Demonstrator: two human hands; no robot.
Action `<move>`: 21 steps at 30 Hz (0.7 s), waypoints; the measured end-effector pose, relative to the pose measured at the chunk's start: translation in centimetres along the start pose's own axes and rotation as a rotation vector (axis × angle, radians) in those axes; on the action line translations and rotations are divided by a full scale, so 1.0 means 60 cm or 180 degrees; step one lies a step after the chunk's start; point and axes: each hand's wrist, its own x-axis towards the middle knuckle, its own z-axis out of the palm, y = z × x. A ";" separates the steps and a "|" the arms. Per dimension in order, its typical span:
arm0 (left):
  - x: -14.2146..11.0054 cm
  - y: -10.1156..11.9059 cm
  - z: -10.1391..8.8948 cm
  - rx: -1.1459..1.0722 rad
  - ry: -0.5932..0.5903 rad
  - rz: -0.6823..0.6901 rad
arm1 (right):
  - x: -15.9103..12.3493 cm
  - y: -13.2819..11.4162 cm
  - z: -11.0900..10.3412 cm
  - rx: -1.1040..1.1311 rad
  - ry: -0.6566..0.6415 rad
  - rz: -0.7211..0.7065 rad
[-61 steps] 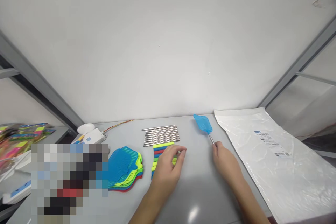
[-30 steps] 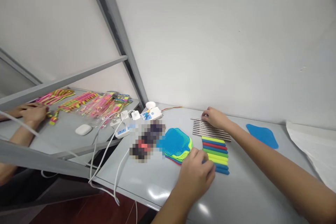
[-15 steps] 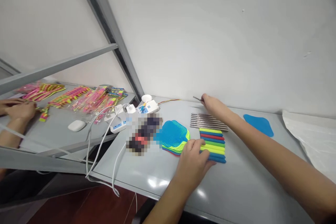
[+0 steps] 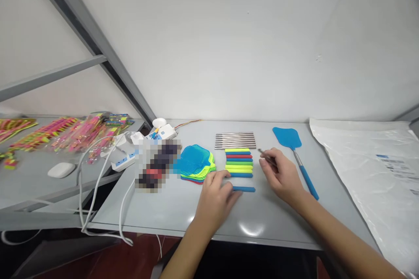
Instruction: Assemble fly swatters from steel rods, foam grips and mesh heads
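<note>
My left hand [image 4: 216, 192] is closed on the end of a blue handle grip [image 4: 245, 189], lying a little apart from the row. Beyond it, several coloured handle grips [image 4: 238, 161] in yellow, blue, red and green lie side by side. My right hand [image 4: 283, 176] pinches a thin metal rod [image 4: 261, 151] whose tip points left toward the grips; the rest is hidden by the fingers. Behind the grips rests a row of metal rods [image 4: 235, 140]. A stack of mesh fly swatter heads [image 4: 195, 161], blue on top, lies left of my left hand.
A whole blue fly swatter [image 4: 288, 137] lies right of my right hand. White plastic sheeting [image 4: 353, 165] covers the right end of the table. To the left are power strips [image 4: 122, 162], white cables [image 4: 96, 187], a blurred-out object [image 4: 159, 165] and bagged colourful goods [image 4: 78, 133].
The view has turned right. My right hand has come back from the wall side with the metal rod, toward the grips. My left hand has drawn one blue grip away from the row.
</note>
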 end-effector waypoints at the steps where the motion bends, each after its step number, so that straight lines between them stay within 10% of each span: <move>1: -0.003 0.002 -0.002 0.0000 -0.0022 -0.0043 | -0.006 -0.002 -0.006 0.0083 0.0026 0.0069; 12: -0.042 0.023 -0.028 0.0086 -0.0226 -0.0267 | -0.042 0.012 -0.026 0.2491 0.0510 0.0229; 21: 0.016 0.086 0.014 -0.0908 0.0517 -0.0241 | -0.047 0.017 -0.043 0.3447 0.0918 0.0486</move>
